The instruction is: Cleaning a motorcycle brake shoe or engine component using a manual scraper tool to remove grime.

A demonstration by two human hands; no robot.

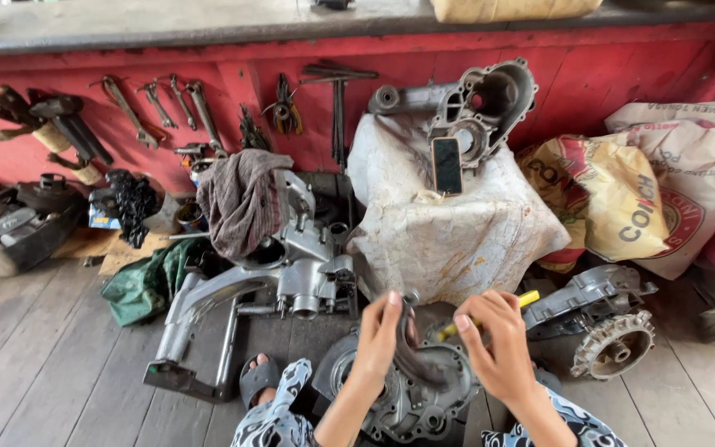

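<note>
Your left hand is clenched around a dark, curved metal part, thumb up, holding it upright over the round engine crankcase cover that lies on the plank floor between your knees. That grip seems meant to keep the part steady against the casing while the other hand works. Your right hand has its fingers pinched on a yellow-handled tool, whose handle sticks out behind the knuckles toward the right; its tip is hidden by your hands, so you cannot tell just where it meets the metal.

The casing sits low and close to you, just in front of a sandalled foot, probably so both hands can bear down on it. Near on the right lies another engine half with a toothed wheel. To the left stands a grey engine block with a swing arm, a rag draped over it. Behind, a white sack props up a further casing and a phone, and spanners lean along the red wall.
</note>
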